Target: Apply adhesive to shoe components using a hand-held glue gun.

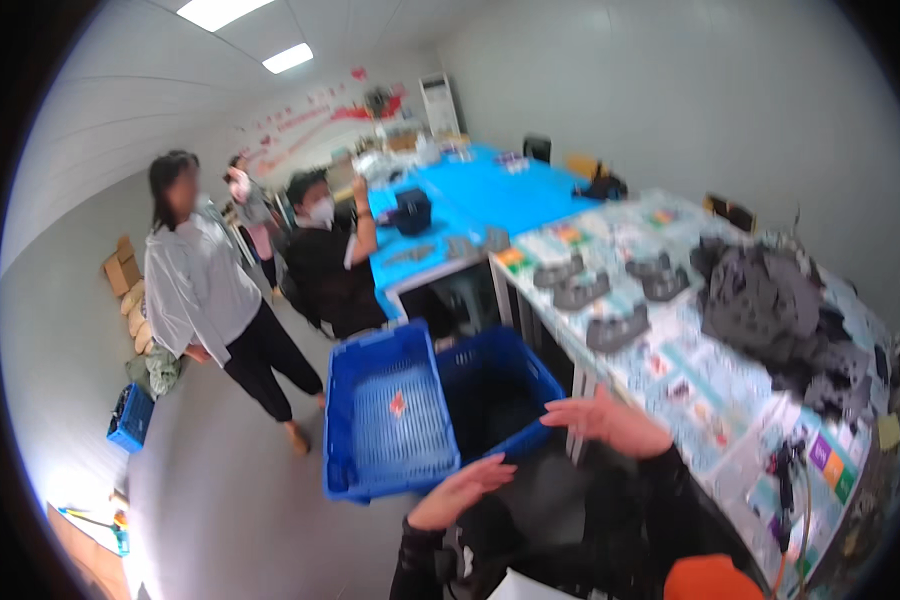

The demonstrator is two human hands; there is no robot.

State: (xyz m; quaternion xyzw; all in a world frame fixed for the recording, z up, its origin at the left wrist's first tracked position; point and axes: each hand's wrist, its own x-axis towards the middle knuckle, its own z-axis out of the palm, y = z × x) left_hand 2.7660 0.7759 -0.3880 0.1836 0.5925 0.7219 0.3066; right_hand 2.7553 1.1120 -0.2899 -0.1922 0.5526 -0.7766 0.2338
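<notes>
My left hand (462, 492) is held low in front of me, fingers stretched out and holding nothing, near the front edge of a blue plastic basket (342, 420). A small reddish-orange scrap lies on the slotted bottom of this basket. My right hand (615, 422) is raised between a second blue crate (540, 375) and the table's edge, its fingers extended and nothing in them. That crate stands partly behind the basket, and its inside is dark. On the paper-covered table (685, 385) are several curved dark-grey pieces (618, 328) and a large heap of dark-grey pieces (770, 300).
A blue-covered table (500, 190) adjoins at the far end, where a masked person (320, 250) sits. Another person (210, 270) stands left of the basket, and a third is farther back. A tool with a cord (785, 475) lies at the near right. Orange material shows at the lower edge.
</notes>
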